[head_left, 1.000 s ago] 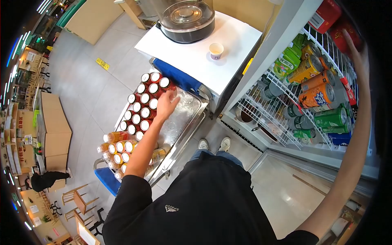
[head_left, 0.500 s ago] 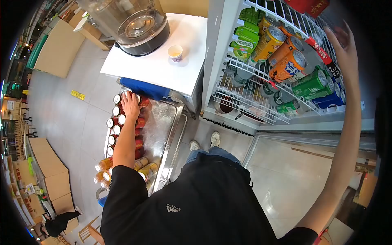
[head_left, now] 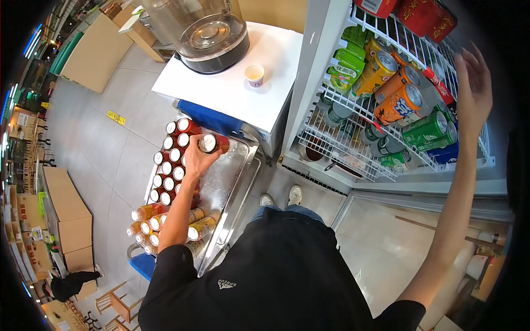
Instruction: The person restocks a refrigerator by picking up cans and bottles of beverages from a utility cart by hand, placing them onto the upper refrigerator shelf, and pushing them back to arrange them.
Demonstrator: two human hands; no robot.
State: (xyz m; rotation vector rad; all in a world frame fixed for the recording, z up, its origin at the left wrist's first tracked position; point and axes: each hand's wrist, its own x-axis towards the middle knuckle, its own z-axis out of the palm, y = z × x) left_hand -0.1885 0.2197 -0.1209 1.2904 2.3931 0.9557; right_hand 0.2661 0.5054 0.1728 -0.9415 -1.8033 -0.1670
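Note:
My left hand (head_left: 199,161) grips a red can (head_left: 221,144) with a pale top, raised over the metal tray (head_left: 237,182) of a cart. Beside it several red cans (head_left: 170,156) stand in rows, with yellow-orange bottles (head_left: 149,212) and yellow cans (head_left: 201,227) at the near end. My right hand (head_left: 475,88) is up at the right side of the refrigerator, fingers spread and holding nothing. Close to it are a wire shelf (head_left: 406,41) with red cans (head_left: 425,17) on top, orange cans (head_left: 398,105) and green cans (head_left: 426,130).
A white counter (head_left: 270,55) carries a clear drink dispenser (head_left: 212,44) and a paper cup (head_left: 254,75). The refrigerator's glass door (head_left: 381,243) stands open at the right. Wooden chairs (head_left: 116,303) and a person in black (head_left: 72,286) are at the lower left.
My left hand has taken a red can from the rows, lifting it and moving it right. The right hand stays by the shelf. The view has shifted slightly.

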